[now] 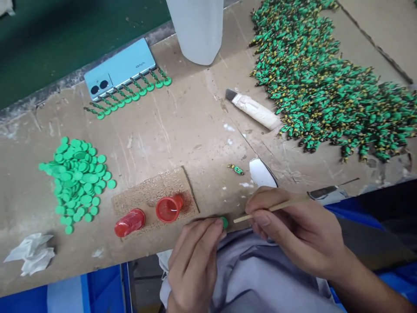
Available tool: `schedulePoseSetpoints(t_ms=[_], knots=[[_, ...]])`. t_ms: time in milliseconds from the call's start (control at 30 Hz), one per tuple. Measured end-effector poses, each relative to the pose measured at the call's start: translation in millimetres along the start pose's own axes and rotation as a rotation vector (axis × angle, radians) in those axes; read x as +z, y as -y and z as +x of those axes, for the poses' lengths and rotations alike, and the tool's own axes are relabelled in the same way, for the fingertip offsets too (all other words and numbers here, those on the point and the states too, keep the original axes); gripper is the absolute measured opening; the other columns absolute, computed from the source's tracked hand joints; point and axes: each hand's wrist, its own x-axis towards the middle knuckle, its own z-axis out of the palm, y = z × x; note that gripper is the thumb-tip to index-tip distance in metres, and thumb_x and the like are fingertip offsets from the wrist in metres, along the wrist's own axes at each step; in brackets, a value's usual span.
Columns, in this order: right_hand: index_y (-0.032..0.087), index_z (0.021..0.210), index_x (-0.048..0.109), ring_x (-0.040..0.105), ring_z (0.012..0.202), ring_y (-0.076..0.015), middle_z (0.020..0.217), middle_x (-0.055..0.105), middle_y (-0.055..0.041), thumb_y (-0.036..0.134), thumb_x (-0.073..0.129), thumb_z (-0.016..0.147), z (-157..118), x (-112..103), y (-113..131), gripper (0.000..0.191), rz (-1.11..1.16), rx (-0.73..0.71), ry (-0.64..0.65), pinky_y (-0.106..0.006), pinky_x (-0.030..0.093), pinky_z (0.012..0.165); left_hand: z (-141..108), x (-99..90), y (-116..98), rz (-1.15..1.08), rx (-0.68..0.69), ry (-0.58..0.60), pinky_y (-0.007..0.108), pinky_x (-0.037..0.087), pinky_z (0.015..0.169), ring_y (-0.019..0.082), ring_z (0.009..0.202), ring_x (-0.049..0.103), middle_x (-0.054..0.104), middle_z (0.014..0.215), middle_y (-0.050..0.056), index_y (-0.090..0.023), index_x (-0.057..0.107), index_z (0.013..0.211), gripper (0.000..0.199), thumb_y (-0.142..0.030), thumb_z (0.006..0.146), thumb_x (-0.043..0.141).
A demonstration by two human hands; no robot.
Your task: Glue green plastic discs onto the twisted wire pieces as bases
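A green disc [224,222] is pinched in the fingertips of my left hand [197,256] at the table's front edge. My right hand [293,230] is closed around a thin wooden stick [280,206], its pale tip pointing left, a little to the right of the disc. Beyond the hands lies one small green and yellow figure [236,169]. Two red cups lie on a cardboard piece [150,186] left of centre: one cup [129,222] on its side, the other [168,208] with its mouth facing me. Further left is a pile of green discs [80,176].
A large heap of green figures [312,82] covers the back right. Figures on green bases [133,93] line a light blue phone [120,65]. A taped blade [254,111], a white piece [260,173], crumpled tissue [32,254] and a grey-white object [200,30] also lie around.
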Motion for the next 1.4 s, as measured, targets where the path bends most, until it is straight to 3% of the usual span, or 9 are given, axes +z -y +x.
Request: schedulePoseSetpoints(t_ms=[200,367,600,800,1000,1233,1400], knots=[[0.022,0.101,0.065,0.075,0.081,-0.0102,0.088,0.075,0.0012,0.017,0.059,0.108,0,0,-2,0.011,0.028,-0.011,0.005,-0.019,0.055,0.064,2,-2.8,-3,0.058,0.014,0.031,0.022,0.059,0.098,0.014,0.104,0.073,0.078,0.106,0.009,-0.005,0.076,0.11,0.016,0.004,0.1,0.067],[0.023,0.103,0.065,0.075,0.078,-0.0092,0.087,0.075,0.0031,0.021,0.059,0.109,0,0,-3,0.008,-0.001,-0.009,0.009,-0.019,0.056,0.066,2,-4.0,-6,0.099,0.023,0.056,0.023,0.059,0.097,0.014,0.102,0.074,0.079,0.104,0.009,-0.006,0.075,0.11,0.016,0.003,0.101,0.067],[0.023,0.103,0.065,0.079,0.089,-0.0103,0.095,0.079,0.0019,0.017,0.059,0.108,-1,2,-2,0.01,-0.128,-0.121,0.042,-0.018,0.061,0.078,-1,-1.2,-7,0.125,0.026,0.046,0.024,0.058,0.097,0.015,0.101,0.073,0.079,0.104,0.01,-0.005,0.075,0.11,0.018,0.006,0.101,0.065],[0.02,0.108,0.059,0.077,0.082,-0.0136,0.092,0.078,-0.0017,0.015,0.05,0.111,0,5,0,0.01,-0.279,-0.23,0.091,-0.022,0.062,0.073,-1,2.4,-9,0.141,0.026,0.012,0.025,0.059,0.097,0.016,0.1,0.074,0.079,0.104,0.011,-0.005,0.075,0.112,0.017,0.005,0.099,0.069],[0.021,0.104,0.058,0.077,0.079,-0.0126,0.09,0.078,-0.001,0.016,0.05,0.112,-2,7,3,0.012,-0.299,-0.216,0.112,-0.02,0.062,0.068,-2,6.2,-9,0.089,-0.002,-0.044,0.026,0.063,0.092,0.016,0.098,0.075,0.079,0.103,0.01,-0.007,0.076,0.11,0.019,0.005,0.098,0.069],[0.022,0.106,0.061,0.076,0.075,-0.0105,0.087,0.078,0.0007,0.017,0.047,0.113,-5,10,8,0.017,-0.375,-0.217,0.123,-0.017,0.063,0.07,-10,9.1,-4,0.052,-0.022,-0.074,0.028,0.067,0.089,0.018,0.1,0.077,0.081,0.105,0.01,-0.01,0.078,0.113,0.018,0.0,0.101,0.068],[0.024,0.113,0.063,0.08,0.075,-0.0156,0.086,0.08,0.0005,0.013,0.052,0.107,-9,13,9,0.017,-0.429,-0.279,0.128,-0.022,0.069,0.074,-8,8.7,-5,0.075,0.0,-0.087,0.028,0.069,0.083,0.018,0.096,0.079,0.082,0.101,0.011,-0.009,0.078,0.112,0.014,-0.004,0.104,0.068]])
